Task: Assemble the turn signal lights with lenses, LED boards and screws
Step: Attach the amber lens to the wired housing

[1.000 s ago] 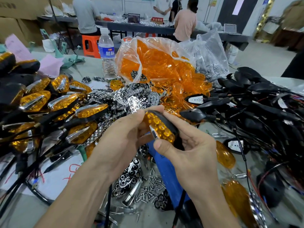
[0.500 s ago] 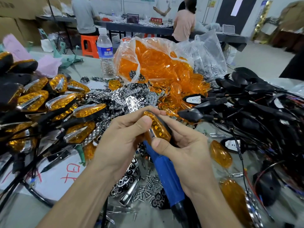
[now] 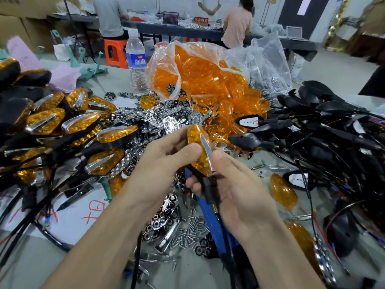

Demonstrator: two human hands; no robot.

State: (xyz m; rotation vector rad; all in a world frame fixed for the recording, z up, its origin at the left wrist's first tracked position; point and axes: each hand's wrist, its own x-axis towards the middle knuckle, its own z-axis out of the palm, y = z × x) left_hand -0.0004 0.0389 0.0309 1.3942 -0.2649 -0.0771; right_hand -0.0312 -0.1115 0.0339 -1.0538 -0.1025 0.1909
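Cluttered table (image 3: 31,265) — finished lights (image 3: 45,122) heaped at left, a bag of lenses (image 3: 200,76) behind, black housings (image 3: 325,130) at right, loose screws (image 3: 193,230) near the front. Above its middle both hands hold one light (image 3: 199,151) upright: the left hand (image 3: 164,163) curls round its amber side, the right hand (image 3: 239,188) grips the black stem — thumb pressed on the chrome strip.

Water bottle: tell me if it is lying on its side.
No, the water bottle stands upright, just left of the bag of orange lenses.
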